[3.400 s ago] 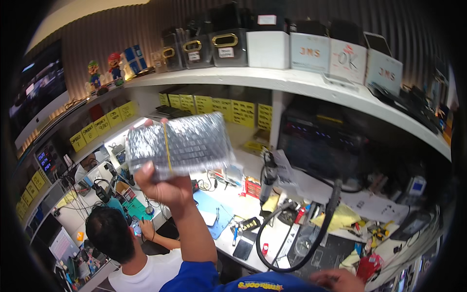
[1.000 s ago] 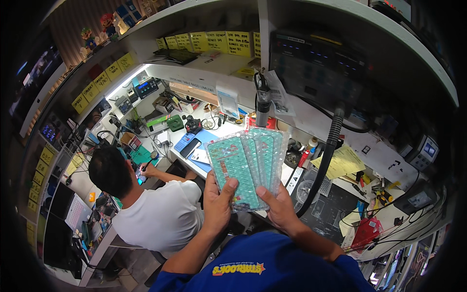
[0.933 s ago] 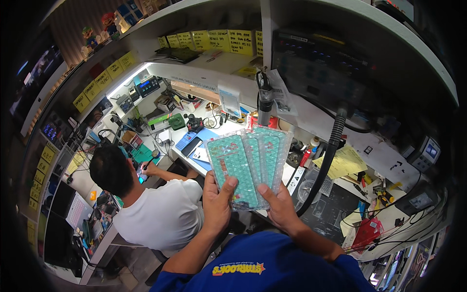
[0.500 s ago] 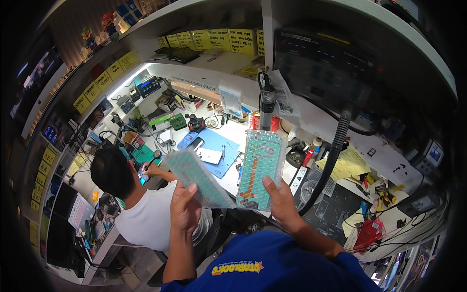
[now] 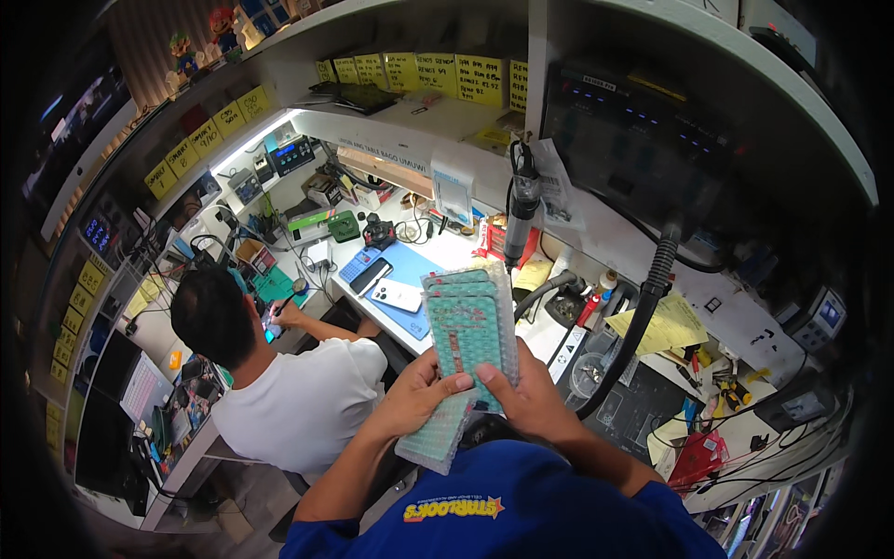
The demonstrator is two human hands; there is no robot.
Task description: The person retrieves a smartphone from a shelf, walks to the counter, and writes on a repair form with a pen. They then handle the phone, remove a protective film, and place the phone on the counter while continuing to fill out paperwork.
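Note:
I hold a stack of flat green bubble-wrapped packets (image 5: pixel 470 335) in front of my chest, above the workbench. My left hand (image 5: pixel 421 389) grips the lower packet (image 5: pixel 438 440), which hangs tilted downward, with its thumb across the stack. My right hand (image 5: pixel 528 396) supports the upright packets from behind, thumb pressed on their front. Several packets are fanned slightly at the top edge.
A co-worker in a white shirt (image 5: pixel 298 405) sits at my left, bent over a bench. A blue mat (image 5: pixel 410 279) with a white phone (image 5: pixel 398 295) lies ahead. A soldering handle (image 5: pixel 520 210), a black hose (image 5: pixel 643 307), a dark rack unit (image 5: pixel 643 154) and yellow notes (image 5: pixel 666 326) crowd the right.
Earlier one hand held a wrapped bundle up high; then both hands held the packets low. In the last half second the separated left packet came back against the stack.

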